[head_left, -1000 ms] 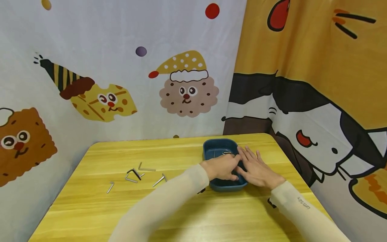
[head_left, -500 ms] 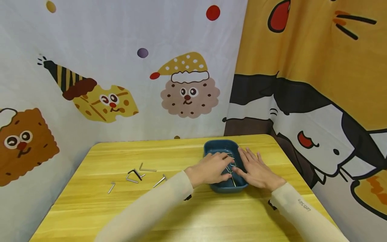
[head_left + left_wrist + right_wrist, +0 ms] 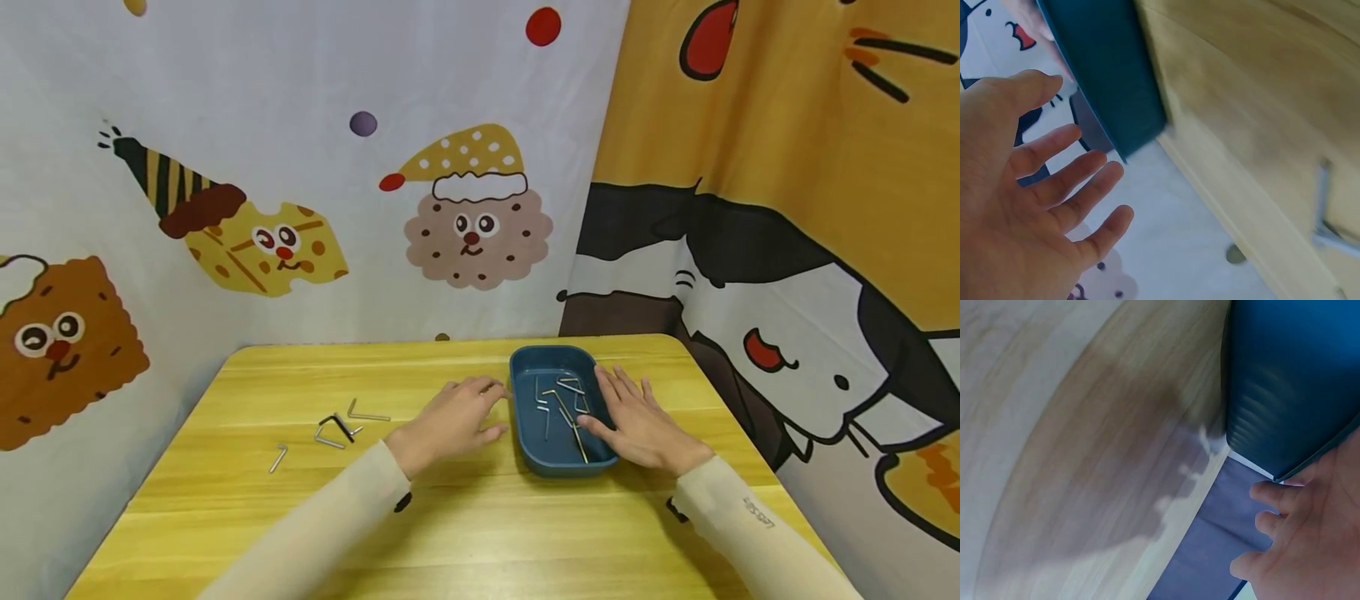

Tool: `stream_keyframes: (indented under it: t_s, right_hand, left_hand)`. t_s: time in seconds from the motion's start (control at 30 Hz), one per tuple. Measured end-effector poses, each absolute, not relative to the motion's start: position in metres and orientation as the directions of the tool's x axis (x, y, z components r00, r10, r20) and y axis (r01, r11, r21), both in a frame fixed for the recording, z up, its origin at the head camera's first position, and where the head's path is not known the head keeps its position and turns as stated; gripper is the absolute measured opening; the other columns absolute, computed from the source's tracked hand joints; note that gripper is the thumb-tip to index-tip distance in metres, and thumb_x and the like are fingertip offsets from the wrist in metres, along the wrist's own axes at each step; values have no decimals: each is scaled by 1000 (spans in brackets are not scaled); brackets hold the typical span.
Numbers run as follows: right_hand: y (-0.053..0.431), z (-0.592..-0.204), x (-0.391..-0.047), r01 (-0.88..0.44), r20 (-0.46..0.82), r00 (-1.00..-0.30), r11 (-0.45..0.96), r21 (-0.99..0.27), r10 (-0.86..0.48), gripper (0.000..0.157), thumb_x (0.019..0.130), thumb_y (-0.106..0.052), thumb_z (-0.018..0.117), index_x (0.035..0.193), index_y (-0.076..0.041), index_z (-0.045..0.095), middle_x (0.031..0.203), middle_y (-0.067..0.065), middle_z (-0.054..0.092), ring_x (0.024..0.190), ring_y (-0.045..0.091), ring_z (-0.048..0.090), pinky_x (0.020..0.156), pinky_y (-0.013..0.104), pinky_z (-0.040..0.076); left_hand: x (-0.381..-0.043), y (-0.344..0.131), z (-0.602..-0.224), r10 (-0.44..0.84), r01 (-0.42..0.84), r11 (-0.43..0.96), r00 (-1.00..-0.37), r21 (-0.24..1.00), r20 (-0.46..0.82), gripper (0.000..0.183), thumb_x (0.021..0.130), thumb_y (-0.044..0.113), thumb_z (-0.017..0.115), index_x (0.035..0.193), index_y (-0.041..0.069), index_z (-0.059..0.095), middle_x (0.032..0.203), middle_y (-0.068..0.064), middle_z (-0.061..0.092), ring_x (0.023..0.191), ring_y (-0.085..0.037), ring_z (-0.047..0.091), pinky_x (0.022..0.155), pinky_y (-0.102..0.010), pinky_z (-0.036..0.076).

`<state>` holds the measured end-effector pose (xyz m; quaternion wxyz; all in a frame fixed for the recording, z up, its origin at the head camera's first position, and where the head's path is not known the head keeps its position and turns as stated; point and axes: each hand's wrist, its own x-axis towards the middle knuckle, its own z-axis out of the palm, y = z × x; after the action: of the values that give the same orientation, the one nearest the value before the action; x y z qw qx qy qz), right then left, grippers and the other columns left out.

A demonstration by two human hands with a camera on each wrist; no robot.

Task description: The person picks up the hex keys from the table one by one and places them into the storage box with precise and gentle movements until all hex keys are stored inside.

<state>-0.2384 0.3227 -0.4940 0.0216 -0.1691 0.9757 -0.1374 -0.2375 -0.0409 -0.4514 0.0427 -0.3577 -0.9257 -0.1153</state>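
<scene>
Loosely spread, empty fingers [image 3: 1107, 178] on the left hand [image 3: 453, 418], just beside the blue bin [image 3: 567, 470]; mostly straight on the right hand [image 3: 641, 421], against the bin's right side. Inside, and on the worktop [image 3: 465, 533], loose hex keys [image 3: 342, 427]: likely light, stiff, slippery; best pinched along the long leg.

It is an indoor corner, its exact kind unclear: a white curtain [image 3: 322, 171] printed with cartoon snack faces [image 3: 472, 242] and a yellow-orange curtain [image 3: 795, 133] with a black-and-white cartoon animal [image 3: 787, 304] meet behind a wood-grain tabletop [image 3: 487, 525].
</scene>
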Motion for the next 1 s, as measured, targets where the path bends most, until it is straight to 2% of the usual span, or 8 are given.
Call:
stream_keyframes:
  t_s: [0.27,0.53,0.73,1.0]
  right_hand:
    - [322,-494,-237,-331,21,-941,901,-279,-339,105,117,-70,54,185,1,18,191,32,25,180,57,16,139,88,8]
    - [320,-491,-236,-333,21,-940,900,-282,-341,104,117,-69,55,185,1,19,191,31,24,180,57,16,139,87,9]
    - [321,-492,-238,-332,23,-941,903,-272,-339,107,117,-72,54,185,1,17,191,31,24,180,57,16,139,87,9]
    - [322,-494,-238,-324,12,-942,903,-281,-334,108,116,-72,54,185,1,16,191,32,23,180,57,15,139,87,8]
  left_hand:
    - [-232,-87,-461,584,603,770,-798,209,151,51,115,40,77,158,15,69,161,-11,70,144,-37,71,118,-67,60]
    - [-223,-143,-467,511,538,821,-842,193,172,54,112,35,82,158,11,69,160,-15,70,143,-40,72,114,-70,61]
    - [-217,-177,-472,463,501,846,-860,182,216,54,109,31,86,154,6,70,155,-19,72,136,-43,75,107,-71,63]
    - [-210,-213,-480,398,436,879,-894,194,206,57,105,28,90,152,4,70,151,-22,74,134,-48,75,104,-75,63]
